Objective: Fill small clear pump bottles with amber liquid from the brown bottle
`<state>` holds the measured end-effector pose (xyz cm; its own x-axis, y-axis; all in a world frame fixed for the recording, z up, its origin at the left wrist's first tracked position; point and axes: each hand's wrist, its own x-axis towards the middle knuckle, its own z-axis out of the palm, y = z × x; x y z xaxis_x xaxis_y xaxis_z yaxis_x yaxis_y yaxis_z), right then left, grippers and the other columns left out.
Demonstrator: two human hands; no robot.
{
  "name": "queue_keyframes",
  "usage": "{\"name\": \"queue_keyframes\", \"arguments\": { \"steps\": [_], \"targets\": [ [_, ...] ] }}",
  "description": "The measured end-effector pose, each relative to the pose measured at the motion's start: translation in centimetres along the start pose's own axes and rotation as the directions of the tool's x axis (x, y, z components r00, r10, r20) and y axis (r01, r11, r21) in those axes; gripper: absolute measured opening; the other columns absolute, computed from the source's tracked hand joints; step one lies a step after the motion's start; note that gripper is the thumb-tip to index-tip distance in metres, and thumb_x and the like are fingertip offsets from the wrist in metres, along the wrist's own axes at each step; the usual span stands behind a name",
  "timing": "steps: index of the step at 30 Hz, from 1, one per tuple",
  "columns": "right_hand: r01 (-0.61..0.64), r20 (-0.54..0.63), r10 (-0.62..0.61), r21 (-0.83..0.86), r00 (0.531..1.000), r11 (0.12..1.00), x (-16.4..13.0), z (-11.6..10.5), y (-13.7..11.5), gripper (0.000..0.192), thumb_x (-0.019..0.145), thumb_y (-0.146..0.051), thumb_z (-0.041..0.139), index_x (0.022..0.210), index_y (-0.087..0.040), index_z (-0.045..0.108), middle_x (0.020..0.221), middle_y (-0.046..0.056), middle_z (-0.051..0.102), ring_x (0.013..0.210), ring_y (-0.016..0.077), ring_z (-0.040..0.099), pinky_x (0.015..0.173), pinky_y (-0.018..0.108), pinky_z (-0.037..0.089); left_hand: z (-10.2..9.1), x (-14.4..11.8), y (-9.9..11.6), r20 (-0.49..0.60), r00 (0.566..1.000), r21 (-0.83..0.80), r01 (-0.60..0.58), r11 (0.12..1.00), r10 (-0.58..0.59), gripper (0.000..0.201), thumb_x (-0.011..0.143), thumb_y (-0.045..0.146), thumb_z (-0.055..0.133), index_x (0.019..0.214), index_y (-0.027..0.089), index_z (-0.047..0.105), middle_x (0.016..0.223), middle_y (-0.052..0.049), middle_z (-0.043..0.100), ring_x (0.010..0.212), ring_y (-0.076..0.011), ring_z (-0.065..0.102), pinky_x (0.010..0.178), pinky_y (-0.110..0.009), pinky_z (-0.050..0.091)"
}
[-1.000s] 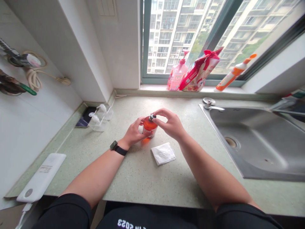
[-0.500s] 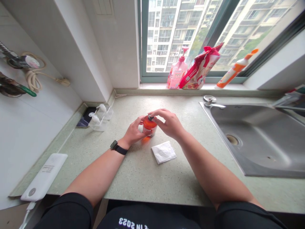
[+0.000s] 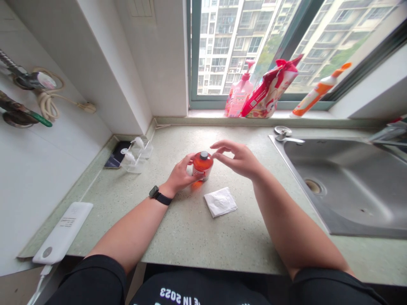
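A bottle of orange-red liquid (image 3: 202, 163) with a black cap (image 3: 204, 155) stands upright on the counter. My left hand (image 3: 182, 174) is wrapped round its left side, thumb across the front label. Just right of the cap, my right hand (image 3: 237, 157) hovers with its fingers apart and nothing in them. A folded white tissue (image 3: 220, 202) lies in front of the bottle. To the left, two clear containers with white pump tops (image 3: 129, 160) stand beside a dark phone-like slab (image 3: 116, 155).
A steel sink (image 3: 356, 190) with a tap (image 3: 288, 137) is set in on the right. On the windowsill stand a pink pump bottle (image 3: 238, 95), a red-and-white bag (image 3: 270, 95) and an orange-white bottle (image 3: 314, 96). A white power bank (image 3: 65, 231) with a cable lies front left.
My right hand has let go of the black cap and moved right, its fingers spreading. The left hand keeps its hold on the bottle. The view has shifted slightly.
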<state>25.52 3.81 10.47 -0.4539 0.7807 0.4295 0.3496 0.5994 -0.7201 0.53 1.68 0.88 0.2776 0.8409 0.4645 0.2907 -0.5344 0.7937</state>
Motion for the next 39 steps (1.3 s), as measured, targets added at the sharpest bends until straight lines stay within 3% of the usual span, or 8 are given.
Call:
{"name": "queue_keyframes", "arguments": {
  "steps": [3,7,15,20,23,27,32,39],
  "targets": [
    [-0.058,-0.101,0.061,0.029,0.993,0.998,0.0,-1.2,0.5,0.022,0.100,-0.042,0.069,0.110,-0.024,0.077,0.088,0.002,0.080,0.080,0.0200,0.078,0.090,0.042,0.060,0.0,0.0,-0.2,-0.001,1.000,0.005,0.000,1.000,0.000,0.074,0.086,0.054,0.089,0.147,0.026,0.058,0.143,-0.014,0.070,0.125,-0.0321,0.072,0.110,-0.051,0.057],
    [-0.039,-0.158,0.046,0.045,0.986,0.998,-0.1,-1.3,0.5,0.025,0.098,-0.040,0.071,0.119,-0.026,0.073,0.105,0.005,0.083,0.106,0.0237,0.079,0.108,0.048,0.057,0.0,0.0,-0.3,0.005,1.000,0.015,0.002,1.000,-0.003,0.075,0.086,0.055,0.088,0.148,0.027,0.057,0.143,-0.013,0.071,0.125,-0.0320,0.072,0.110,-0.051,0.057],
    [0.024,0.085,-0.030,0.071,0.996,0.997,-0.4,1.7,-0.5,0.050,0.100,-0.034,0.068,0.149,-0.033,0.060,0.145,0.007,0.074,0.136,0.0261,0.070,0.118,0.050,0.054,0.0,0.0,0.2,0.013,1.000,0.036,0.001,0.999,-0.001,0.071,0.090,0.052,0.086,0.149,0.026,0.056,0.141,-0.014,0.072,0.122,-0.0312,0.073,0.109,-0.051,0.057],
    [-0.016,-0.035,0.016,-0.003,0.999,1.000,-0.4,1.0,0.0,0.036,0.100,-0.036,0.068,0.136,-0.029,0.070,0.104,0.003,0.085,0.115,0.0264,0.078,0.107,0.049,0.058,-0.1,0.0,0.4,0.013,1.000,0.064,-0.015,0.998,0.014,0.070,0.091,0.053,0.084,0.149,0.025,0.056,0.142,-0.014,0.071,0.122,-0.0307,0.074,0.108,-0.050,0.059],
    [-0.056,-0.107,0.057,0.016,0.993,0.998,-0.3,0.4,0.3,0.029,0.101,-0.038,0.067,0.126,-0.027,0.074,0.080,-0.001,0.078,0.105,0.0261,0.080,0.102,0.047,0.059,0.0,0.0,0.4,0.013,1.000,0.065,-0.013,0.998,0.012,0.069,0.092,0.054,0.083,0.148,0.025,0.056,0.141,-0.014,0.072,0.120,-0.0300,0.074,0.108,-0.049,0.060],
    [-0.037,-0.123,0.033,-0.031,0.992,0.999,-0.3,0.9,0.0,0.031,0.100,-0.039,0.068,0.129,-0.028,0.072,0.107,0.004,0.084,0.112,0.0262,0.079,0.110,0.050,0.056,-0.1,0.0,0.3,0.021,1.000,0.063,-0.007,0.998,0.006,0.070,0.091,0.054,0.084,0.149,0.026,0.056,0.142,-0.014,0.071,0.122,-0.0309,0.074,0.108,-0.050,0.059],
    [0.041,0.043,-0.040,-0.016,0.998,0.999,-0.5,1.7,-0.4,0.045,0.101,-0.034,0.066,0.145,-0.031,0.063,0.140,0.006,0.077,0.132,0.0254,0.072,0.112,0.047,0.056,-0.1,0.0,0.3,0.030,1.000,0.053,-0.007,0.999,0.005,0.070,0.091,0.050,0.085,0.150,0.027,0.054,0.143,-0.014,0.071,0.123,-0.0308,0.073,0.111,-0.051,0.057],
    [0.004,-0.084,-0.012,-0.095,0.996,0.996,-0.5,0.6,0.0,0.032,0.100,-0.035,0.068,0.131,-0.029,0.071,0.102,0.003,0.084,0.111,0.0260,0.079,0.105,0.048,0.059,-0.1,0.0,0.4,0.050,0.999,0.035,0.007,0.999,-0.009,0.068,0.094,0.052,0.081,0.150,0.025,0.054,0.147,-0.015,0.068,0.128,-0.0313,0.071,0.111,-0.051,0.056]
  ]
}}
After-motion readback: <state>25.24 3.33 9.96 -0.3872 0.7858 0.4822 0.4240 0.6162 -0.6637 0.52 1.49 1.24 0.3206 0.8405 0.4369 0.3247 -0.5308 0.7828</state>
